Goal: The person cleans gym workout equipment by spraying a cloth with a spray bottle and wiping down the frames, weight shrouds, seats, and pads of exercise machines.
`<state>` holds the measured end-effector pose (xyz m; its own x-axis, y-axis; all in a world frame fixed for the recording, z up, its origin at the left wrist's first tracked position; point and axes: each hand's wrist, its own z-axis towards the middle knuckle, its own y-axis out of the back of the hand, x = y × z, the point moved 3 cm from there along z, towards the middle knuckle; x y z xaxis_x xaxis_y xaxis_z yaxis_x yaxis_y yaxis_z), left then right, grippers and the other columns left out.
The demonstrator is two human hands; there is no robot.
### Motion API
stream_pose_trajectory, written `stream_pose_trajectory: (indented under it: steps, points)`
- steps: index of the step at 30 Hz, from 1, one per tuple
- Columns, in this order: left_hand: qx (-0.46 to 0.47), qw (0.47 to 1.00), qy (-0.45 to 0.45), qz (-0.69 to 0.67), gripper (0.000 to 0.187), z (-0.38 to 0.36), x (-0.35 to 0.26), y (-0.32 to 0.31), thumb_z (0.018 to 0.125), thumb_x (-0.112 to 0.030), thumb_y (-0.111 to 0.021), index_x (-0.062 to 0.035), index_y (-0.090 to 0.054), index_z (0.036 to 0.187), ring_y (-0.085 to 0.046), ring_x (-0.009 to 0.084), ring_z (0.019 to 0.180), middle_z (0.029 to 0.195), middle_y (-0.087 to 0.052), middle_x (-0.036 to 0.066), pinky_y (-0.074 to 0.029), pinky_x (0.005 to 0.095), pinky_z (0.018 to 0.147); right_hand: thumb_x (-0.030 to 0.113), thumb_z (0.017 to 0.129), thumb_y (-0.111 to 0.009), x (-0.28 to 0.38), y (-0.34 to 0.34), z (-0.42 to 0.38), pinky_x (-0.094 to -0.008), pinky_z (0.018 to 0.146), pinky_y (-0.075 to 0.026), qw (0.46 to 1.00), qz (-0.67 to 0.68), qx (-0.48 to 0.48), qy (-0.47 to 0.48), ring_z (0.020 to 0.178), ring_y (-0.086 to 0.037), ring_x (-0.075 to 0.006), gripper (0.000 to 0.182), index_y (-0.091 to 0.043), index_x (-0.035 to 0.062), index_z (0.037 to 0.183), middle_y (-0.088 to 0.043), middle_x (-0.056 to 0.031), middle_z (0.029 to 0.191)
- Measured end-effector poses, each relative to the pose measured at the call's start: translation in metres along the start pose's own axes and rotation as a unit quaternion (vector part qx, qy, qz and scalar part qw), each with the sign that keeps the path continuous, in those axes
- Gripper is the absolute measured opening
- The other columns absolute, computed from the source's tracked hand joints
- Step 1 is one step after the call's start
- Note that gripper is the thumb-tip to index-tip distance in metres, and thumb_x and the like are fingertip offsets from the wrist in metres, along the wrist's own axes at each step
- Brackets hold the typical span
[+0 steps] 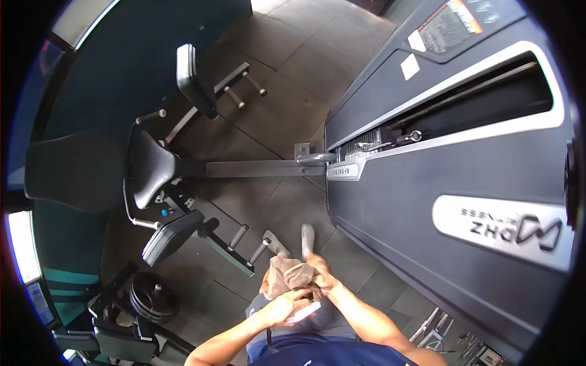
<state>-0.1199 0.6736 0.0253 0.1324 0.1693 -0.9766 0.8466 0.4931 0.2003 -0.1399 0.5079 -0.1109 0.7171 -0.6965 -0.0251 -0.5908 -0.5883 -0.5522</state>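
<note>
In front of my lap a crumpled brown cloth (285, 274) is bunched between my two hands. My left hand (285, 307) closes on its lower side, close to my body. On the cloth's right side, the fingers of my right hand (325, 282) are wrapped round a fold, partly hidden by it. A small white item (304, 313) shows just beneath the left fingers; its kind cannot be made out. Below the cloth are my feet in grey socks (307, 238), on the dark floor.
A large grey weight machine (390, 195) marked DHZ Fitness fills the right side. A black padded seat (152, 169) with foam rollers stands at the left, joined to it by a floor beam (256, 169). Weight plates (152, 299) hang at lower left on a rack.
</note>
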Motion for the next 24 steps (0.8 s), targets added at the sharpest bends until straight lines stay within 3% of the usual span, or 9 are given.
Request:
stream_pose_trajectory:
  steps: [1,2,3,5,6,8,12,14,24]
  points:
    - [-0.023,0.995,-0.052,0.078,0.045,0.007,0.010,0.007,0.086,-0.028,-0.071,-0.0044,-0.058,0.123,-0.057,0.0348,0.119,0.122,-0.059,0.018,-0.052,0.0410,0.092,0.026,0.085,-0.054,0.011,-0.002,0.019,-0.0395,0.100,-0.046,0.999,-0.040,-0.020,0.003,0.115,-0.056,-0.0256,0.057,-0.049,0.0017,0.136,-0.059,-0.0128,0.126]
    - [0.024,0.926,0.143,-0.348,0.049,0.009,0.028,0.005,0.087,-0.026,-0.071,-0.0058,-0.054,0.129,-0.061,0.0290,0.113,0.120,-0.060,0.015,-0.054,0.0372,0.087,0.020,0.083,-0.053,0.023,-0.004,0.039,-0.0378,0.100,-0.047,0.995,-0.091,-0.045,0.016,0.113,-0.057,-0.0246,0.055,-0.050,0.0010,0.135,-0.060,-0.0123,0.124]
    - [-0.109,0.643,0.322,-0.686,0.053,0.006,0.045,0.003,0.088,-0.024,-0.071,-0.0072,-0.051,0.134,-0.064,0.0231,0.108,0.119,-0.061,0.012,-0.056,0.0334,0.082,0.015,0.082,-0.052,0.041,-0.006,0.060,-0.0361,0.099,-0.047,0.982,-0.161,-0.081,0.052,0.111,-0.058,-0.0236,0.055,-0.050,0.0003,0.134,-0.060,-0.0118,0.122]
    - [-0.141,0.950,0.122,-0.251,0.042,0.025,0.081,0.029,0.084,-0.015,-0.075,-0.0041,-0.057,0.120,-0.066,0.0272,0.101,0.115,-0.062,0.014,-0.056,0.0357,0.084,0.005,0.078,-0.051,0.088,-0.013,0.108,-0.0328,0.097,-0.047,0.915,-0.298,-0.174,0.209,0.107,-0.059,-0.0215,0.055,-0.052,-0.0011,0.132,-0.062,-0.0107,0.118]
    - [-0.225,0.972,0.064,-0.020,0.037,0.031,0.097,0.041,0.081,-0.011,-0.076,-0.0025,-0.061,0.113,-0.067,0.0293,0.098,0.113,-0.063,0.015,-0.056,0.0368,0.085,0.002,0.079,-0.053,0.116,-0.007,0.145,-0.0338,0.098,-0.046,0.862,-0.312,-0.134,0.375,0.110,-0.059,-0.0222,0.053,-0.051,-0.0029,0.132,-0.063,-0.0131,0.120]
    - [-0.284,0.947,0.122,-0.089,0.030,0.033,0.145,0.052,0.074,-0.007,-0.079,-0.0029,-0.065,0.100,-0.067,0.0334,0.100,0.114,-0.063,0.018,-0.054,0.0388,0.090,-0.003,0.076,-0.064,0.161,0.026,0.218,-0.0458,0.108,-0.038,0.623,-0.467,-0.402,0.483,0.120,-0.054,-0.0361,0.060,-0.046,-0.0056,0.133,-0.056,-0.0227,0.127]
    - [-0.387,0.908,0.149,-0.063,0.026,0.027,0.255,0.063,0.085,-0.026,-0.073,-0.0019,-0.064,0.090,-0.069,0.0322,0.094,0.096,-0.069,0.016,-0.050,0.0493,0.096,-0.005,0.072,-0.065,0.241,0.086,0.342,-0.0496,0.109,-0.033,0.449,-0.514,-0.410,0.605,0.124,-0.042,-0.0461,0.064,-0.039,-0.0094,0.131,-0.043,-0.0273,0.129]
    - [-0.413,0.891,0.184,-0.037,0.051,0.014,0.305,0.069,0.093,-0.051,-0.058,0.0001,-0.061,0.087,-0.069,0.0293,0.089,0.092,-0.068,0.016,-0.050,0.0513,0.096,-0.008,0.072,-0.061,0.262,0.124,0.410,-0.0503,0.110,-0.031,0.412,-0.576,-0.361,0.607,0.125,-0.039,-0.0471,0.065,-0.037,-0.0088,0.133,-0.039,-0.0277,0.132]
    - [-0.444,0.879,0.175,0.018,0.050,-0.059,0.430,0.072,0.089,-0.052,-0.064,-0.0024,-0.061,0.083,-0.069,0.0256,0.080,0.074,-0.067,0.012,-0.048,0.0557,0.095,0.012,0.073,-0.061,0.334,0.183,0.537,-0.0482,0.123,-0.013,0.278,-0.737,-0.261,0.558,0.147,-0.017,-0.0422,0.078,-0.036,-0.0073,0.145,-0.029,-0.0272,0.153]
